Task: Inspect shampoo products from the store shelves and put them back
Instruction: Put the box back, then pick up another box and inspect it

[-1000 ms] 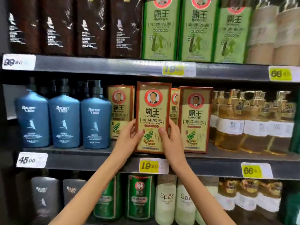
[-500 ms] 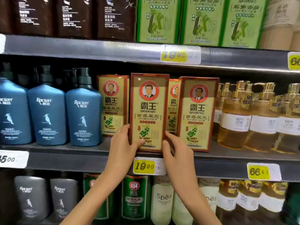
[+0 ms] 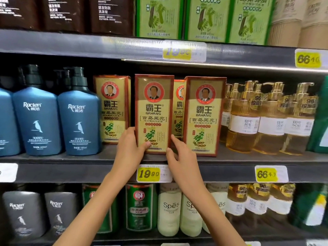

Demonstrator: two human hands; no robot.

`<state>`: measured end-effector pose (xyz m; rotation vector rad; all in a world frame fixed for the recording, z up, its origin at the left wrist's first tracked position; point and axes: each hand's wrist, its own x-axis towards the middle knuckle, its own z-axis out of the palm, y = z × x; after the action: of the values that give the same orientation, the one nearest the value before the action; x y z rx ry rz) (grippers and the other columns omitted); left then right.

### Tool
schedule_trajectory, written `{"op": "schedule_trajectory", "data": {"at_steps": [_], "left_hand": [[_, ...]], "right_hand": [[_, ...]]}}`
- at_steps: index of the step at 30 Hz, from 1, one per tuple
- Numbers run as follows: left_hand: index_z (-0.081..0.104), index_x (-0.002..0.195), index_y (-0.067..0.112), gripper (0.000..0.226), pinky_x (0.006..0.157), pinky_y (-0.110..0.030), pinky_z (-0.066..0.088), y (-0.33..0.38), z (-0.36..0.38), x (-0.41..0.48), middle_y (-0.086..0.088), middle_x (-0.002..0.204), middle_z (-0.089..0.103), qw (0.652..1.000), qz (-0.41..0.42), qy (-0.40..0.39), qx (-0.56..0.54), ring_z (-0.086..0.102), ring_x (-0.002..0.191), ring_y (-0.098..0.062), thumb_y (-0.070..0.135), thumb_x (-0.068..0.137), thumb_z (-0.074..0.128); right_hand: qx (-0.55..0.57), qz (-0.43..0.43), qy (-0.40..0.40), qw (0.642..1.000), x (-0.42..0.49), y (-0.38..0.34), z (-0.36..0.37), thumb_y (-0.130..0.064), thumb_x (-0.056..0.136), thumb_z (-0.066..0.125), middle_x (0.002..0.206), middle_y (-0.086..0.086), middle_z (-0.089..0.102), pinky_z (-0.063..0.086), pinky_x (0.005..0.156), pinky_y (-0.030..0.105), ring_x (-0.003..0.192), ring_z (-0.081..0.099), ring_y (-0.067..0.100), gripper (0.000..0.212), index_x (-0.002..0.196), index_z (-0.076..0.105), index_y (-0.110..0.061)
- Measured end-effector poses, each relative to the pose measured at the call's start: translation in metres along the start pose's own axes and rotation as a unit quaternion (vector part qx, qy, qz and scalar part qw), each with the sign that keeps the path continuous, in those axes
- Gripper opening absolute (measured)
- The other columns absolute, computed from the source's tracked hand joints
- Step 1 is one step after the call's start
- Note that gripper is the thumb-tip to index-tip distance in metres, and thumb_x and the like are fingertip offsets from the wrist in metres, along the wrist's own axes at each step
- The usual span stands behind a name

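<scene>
- Open air before the middle shelf (image 3: 71, 172) edge.
- Dark headroom under the upper shelf (image 3: 88, 47).
- Narrow slot between left box (image 3: 113, 107) and front box (image 3: 154, 112); right box (image 3: 204, 114) just beside.
- Blue bottles (image 3: 79, 119), gold pump bottles (image 3: 243, 121) flanking.

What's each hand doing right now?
Left hand: grips the lower left edge of the Bawang shampoo box.
Right hand: pinches its lower right corner.

Left hand (image 3: 131, 148) and right hand (image 3: 184, 157) gripping upright BAWANG box (image 3: 153, 110) low down, standing on middle shelf (image 3: 71, 172), 19.90 tag (image 3: 148, 174) below
</scene>
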<state>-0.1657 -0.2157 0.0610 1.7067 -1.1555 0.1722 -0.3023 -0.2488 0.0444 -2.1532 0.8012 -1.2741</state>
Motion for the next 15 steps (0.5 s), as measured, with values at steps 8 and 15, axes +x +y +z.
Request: {"op": "schedule_trajectory", "data": {"at_steps": [8,15], "left_hand": [[0.059,0.107,0.033,0.029,0.088,-0.016,0.042,0.007,-0.024,-0.066,0.021,0.102,0.064,0.986,0.022,0.060,-0.152,0.061,0.095,0.006,0.013,0.086,0.060],[0.057,0.112,0.033,0.028,0.092,-0.016,0.042,0.034,0.006,-0.064,0.020,0.110,0.061,0.977,0.053,-0.046,-0.204,0.058,0.105,0.004,0.017,0.088,0.057]], "right_hand": [[0.043,-0.043,0.199,0.978,-0.015,0.023,-0.063,-0.018,0.091,0.059,0.123,-0.013,0.052,0.040,0.096,0.011,0.116,0.048,-0.008,0.042,0.131,0.048,-0.023],[0.093,0.136,0.039,0.986,0.038,0.046,-0.090,-0.039,0.085,0.065,0.127,0.001,0.057,0.046,0.081,0.016,0.107,0.055,0.008,0.058,0.130,0.040,-0.013]]}}
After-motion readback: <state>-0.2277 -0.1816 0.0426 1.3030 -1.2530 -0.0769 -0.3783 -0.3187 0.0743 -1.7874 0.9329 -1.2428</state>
